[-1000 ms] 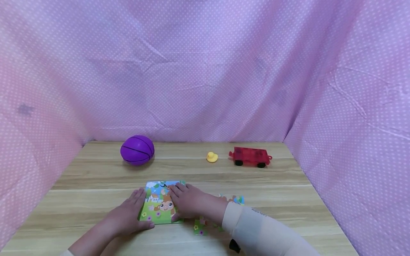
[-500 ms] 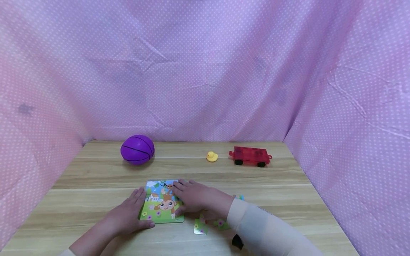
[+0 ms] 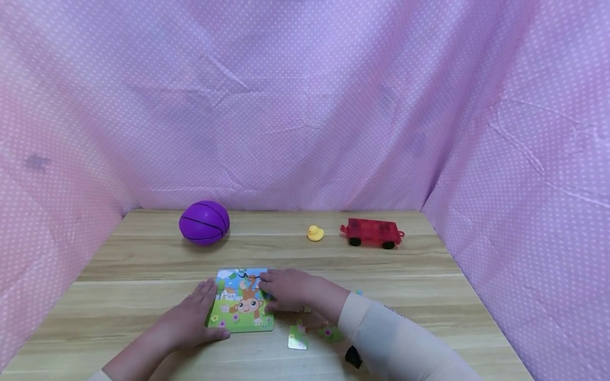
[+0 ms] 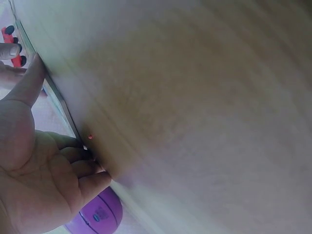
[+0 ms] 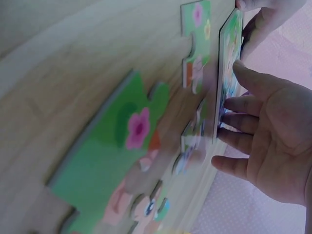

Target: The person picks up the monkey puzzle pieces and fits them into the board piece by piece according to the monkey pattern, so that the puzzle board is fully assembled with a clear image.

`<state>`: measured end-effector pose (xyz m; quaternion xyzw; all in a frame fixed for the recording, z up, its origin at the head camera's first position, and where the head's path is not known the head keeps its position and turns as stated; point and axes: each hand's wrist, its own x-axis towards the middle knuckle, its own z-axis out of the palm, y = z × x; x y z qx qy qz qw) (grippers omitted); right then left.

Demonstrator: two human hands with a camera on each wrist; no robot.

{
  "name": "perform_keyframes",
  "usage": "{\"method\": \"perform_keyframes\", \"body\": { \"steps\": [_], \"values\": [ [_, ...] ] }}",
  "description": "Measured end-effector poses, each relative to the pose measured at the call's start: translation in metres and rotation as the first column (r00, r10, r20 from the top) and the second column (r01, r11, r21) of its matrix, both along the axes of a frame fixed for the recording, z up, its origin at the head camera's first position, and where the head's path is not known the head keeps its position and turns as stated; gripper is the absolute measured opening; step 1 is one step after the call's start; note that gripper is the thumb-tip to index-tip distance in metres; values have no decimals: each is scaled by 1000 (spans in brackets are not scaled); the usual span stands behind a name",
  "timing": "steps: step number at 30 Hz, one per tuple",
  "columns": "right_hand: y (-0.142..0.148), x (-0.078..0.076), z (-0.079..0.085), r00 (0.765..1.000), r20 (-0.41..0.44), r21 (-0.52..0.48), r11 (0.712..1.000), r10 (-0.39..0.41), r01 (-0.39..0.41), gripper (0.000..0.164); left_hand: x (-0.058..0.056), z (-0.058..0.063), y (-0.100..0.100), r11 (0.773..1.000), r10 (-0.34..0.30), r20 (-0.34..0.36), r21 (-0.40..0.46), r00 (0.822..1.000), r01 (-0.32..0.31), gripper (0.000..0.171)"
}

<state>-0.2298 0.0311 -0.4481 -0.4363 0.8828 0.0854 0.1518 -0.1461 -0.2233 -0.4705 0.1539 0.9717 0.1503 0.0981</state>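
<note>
A square puzzle board (image 3: 235, 312) with a cartoon monkey, flowers and blue sky lies flat on the wooden table. My left hand (image 3: 188, 320) rests along its left edge, thumb near the lower corner and fingers extended. On the opposite side, my right hand (image 3: 290, 290) lies over the right edge, its fingertips touching the board and hiding part of that border. In the right wrist view the fingers of that hand (image 5: 273, 129) are extended and loosely spread. Loose puzzle pieces lie right of the board, including a green one (image 3: 298, 338) and one with a pink flower (image 5: 139, 129).
A purple ball (image 3: 205, 223) stands at the back left. Farther right are a yellow rubber duck (image 3: 315, 233) and a red toy wagon (image 3: 374, 233). Some loose pieces are partly hidden under my right forearm, beside a small black object (image 3: 353, 357). Pink dotted cloth (image 3: 305, 106) surrounds the table.
My right hand has slid right across the board to its right edge, uncovering more of the monkey picture. The left hand stays in place.
</note>
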Motion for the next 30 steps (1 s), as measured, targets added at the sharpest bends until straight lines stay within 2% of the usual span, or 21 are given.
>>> {"method": "perform_keyframes", "body": {
  "steps": [5, 7, 11, 14, 20, 23, 30],
  "values": [
    [3, -5, 0, 1000, 25, -81, 997, 8, -6, 61, 0, 1, 0, 1000, -2, 7, 1, 1000, 2, 120],
    [5, -8, 0, 1000, 11, -129, 992, 20, -18, 59, 0, 2, 0, 1000, -3, 6, 1, 1000, 3, 120],
    [12, -17, 6, 999, 27, -235, 972, -22, 27, 54, 0, 0, 1, 1000, -1, 3, 1, 1000, 1, 120],
    [20, -22, 14, 996, 42, -254, 964, -75, 83, 47, 0, 1, 1, 1000, 0, -1, 1, 1000, 0, 120],
    [38, -24, 26, 977, 80, -163, 965, -196, 206, 28, 1, 1, 1, 1000, 1, -4, 7, 1000, -1, 120],
    [47, -20, 27, 965, 100, -103, 962, -242, 252, 26, 1, 0, 1, 1000, 9, 0, 6, 1000, -9, 120],
    [60, -8, 20, 965, 79, -6, 968, -251, 253, 33, 1, -1, 0, 1000, 4, -14, 8, 1000, -4, 120]
  ]
}}
